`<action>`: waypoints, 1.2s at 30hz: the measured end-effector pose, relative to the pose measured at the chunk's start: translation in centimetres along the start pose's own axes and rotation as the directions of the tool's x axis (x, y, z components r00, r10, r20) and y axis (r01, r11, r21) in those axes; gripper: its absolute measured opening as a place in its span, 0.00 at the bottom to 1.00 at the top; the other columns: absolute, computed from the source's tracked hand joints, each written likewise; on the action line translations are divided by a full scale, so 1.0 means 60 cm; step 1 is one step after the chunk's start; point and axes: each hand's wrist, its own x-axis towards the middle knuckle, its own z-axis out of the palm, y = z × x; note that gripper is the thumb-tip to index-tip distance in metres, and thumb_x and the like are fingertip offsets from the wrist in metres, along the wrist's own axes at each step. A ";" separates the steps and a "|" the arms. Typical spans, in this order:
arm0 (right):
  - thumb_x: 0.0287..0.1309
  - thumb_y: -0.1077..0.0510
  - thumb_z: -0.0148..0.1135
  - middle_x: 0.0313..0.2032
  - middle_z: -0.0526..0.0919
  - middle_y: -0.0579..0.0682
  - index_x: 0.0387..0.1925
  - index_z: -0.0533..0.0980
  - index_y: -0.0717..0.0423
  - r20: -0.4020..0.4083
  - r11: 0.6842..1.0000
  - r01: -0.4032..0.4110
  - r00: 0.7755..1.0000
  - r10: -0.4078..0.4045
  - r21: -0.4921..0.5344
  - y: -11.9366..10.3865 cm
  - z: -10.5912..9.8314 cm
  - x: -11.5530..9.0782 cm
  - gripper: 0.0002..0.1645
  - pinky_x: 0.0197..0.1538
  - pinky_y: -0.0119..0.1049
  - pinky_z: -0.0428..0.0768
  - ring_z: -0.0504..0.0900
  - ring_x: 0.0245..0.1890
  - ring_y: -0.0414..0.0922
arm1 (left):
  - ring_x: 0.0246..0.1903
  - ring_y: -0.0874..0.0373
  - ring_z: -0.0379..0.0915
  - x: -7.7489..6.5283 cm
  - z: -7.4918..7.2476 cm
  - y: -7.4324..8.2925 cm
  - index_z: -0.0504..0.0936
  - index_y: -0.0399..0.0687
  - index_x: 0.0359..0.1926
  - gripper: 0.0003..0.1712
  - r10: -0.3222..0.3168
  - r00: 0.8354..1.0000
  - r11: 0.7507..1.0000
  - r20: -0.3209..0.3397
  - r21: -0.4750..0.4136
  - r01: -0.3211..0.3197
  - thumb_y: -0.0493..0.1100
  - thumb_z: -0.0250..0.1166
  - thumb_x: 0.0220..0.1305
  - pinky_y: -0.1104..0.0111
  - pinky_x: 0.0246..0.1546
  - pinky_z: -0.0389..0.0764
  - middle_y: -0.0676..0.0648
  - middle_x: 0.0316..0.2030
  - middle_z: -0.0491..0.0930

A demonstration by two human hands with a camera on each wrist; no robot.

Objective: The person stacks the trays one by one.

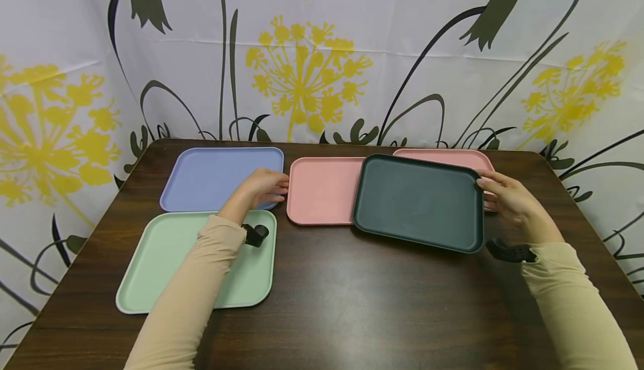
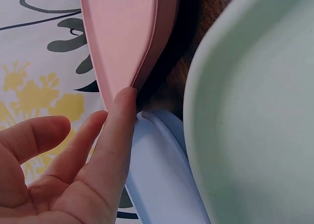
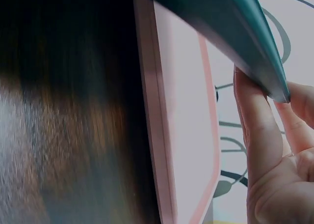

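Fingers of the right hand (image 1: 513,202) grip the dark green tray (image 1: 418,202), tilted across two pink trays (image 1: 322,191) on the worktop (image 1: 352,303), while the left hand (image 1: 261,186), fingers relaxed, touches the nearer pink tray's corner.

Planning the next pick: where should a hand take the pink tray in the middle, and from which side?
Judging by its pose, grip the pink tray by its left rim, coming from the left. That raised edge is exposed, with the left hand already touching it, while the dark green tray overlaps its right side.
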 end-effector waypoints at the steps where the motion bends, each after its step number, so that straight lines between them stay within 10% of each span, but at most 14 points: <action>1: 0.70 0.62 0.45 0.35 0.82 0.38 0.46 0.74 0.39 0.002 1.000 0.001 1.000 -0.001 0.000 0.000 0.002 0.001 0.16 0.35 0.28 0.83 0.83 0.34 0.35 | 0.61 0.47 0.65 0.000 0.000 0.000 0.59 0.30 0.67 0.27 0.001 1.000 1.000 -0.002 -0.001 -0.001 0.40 0.41 0.71 0.62 0.64 0.73 0.33 0.65 0.63; 36: 0.70 0.60 0.45 0.36 0.83 0.38 0.48 0.72 0.44 0.071 0.999 0.018 0.997 -0.015 -0.035 -0.008 0.124 0.072 0.12 0.39 0.26 0.84 0.83 0.36 0.34 | 0.61 0.43 0.67 -0.008 0.021 0.013 0.60 0.32 0.67 0.26 0.136 0.985 0.990 0.104 -0.036 -0.133 0.41 0.43 0.73 0.61 0.62 0.75 0.32 0.63 0.65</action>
